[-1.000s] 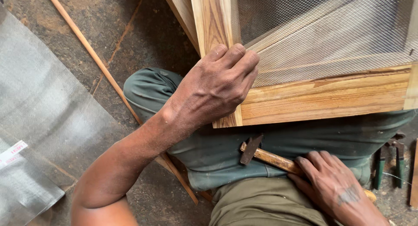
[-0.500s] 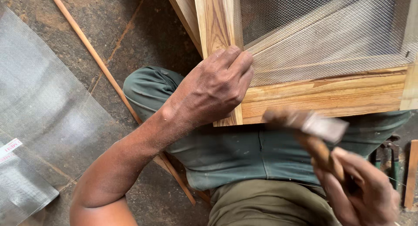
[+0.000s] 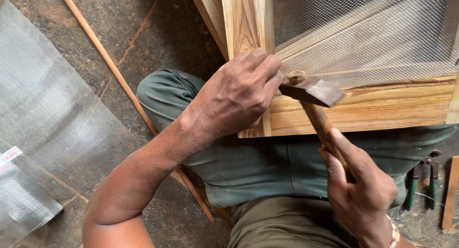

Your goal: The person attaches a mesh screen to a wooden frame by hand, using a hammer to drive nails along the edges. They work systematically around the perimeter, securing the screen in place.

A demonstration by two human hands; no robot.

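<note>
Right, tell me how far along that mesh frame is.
Done: the mesh lies spread across the wooden frame. In hand: the left hand pinches at the corner while the right hand holds the hammer there. Left: fastening beyond this corner can't be judged.

Floor: rough dark grey concrete floor [image 3: 143, 33], patchy, dusted with reddish-brown sawdust, most at upper left. Sheet of fine grey wire mesh [image 3: 48, 119] lies flat on floor at left, paper label at its lower left edge. Long thin pale wooden strip [image 3: 107, 61] runs diagonally across floor from top left toward centre. At right edge: green-handled metal pliers [image 3: 423, 178] on floor, short brown wooden slat [image 3: 450, 193] just beside them. Light even, daylight-like, soft shadows. No walls or windows in view.
</note>
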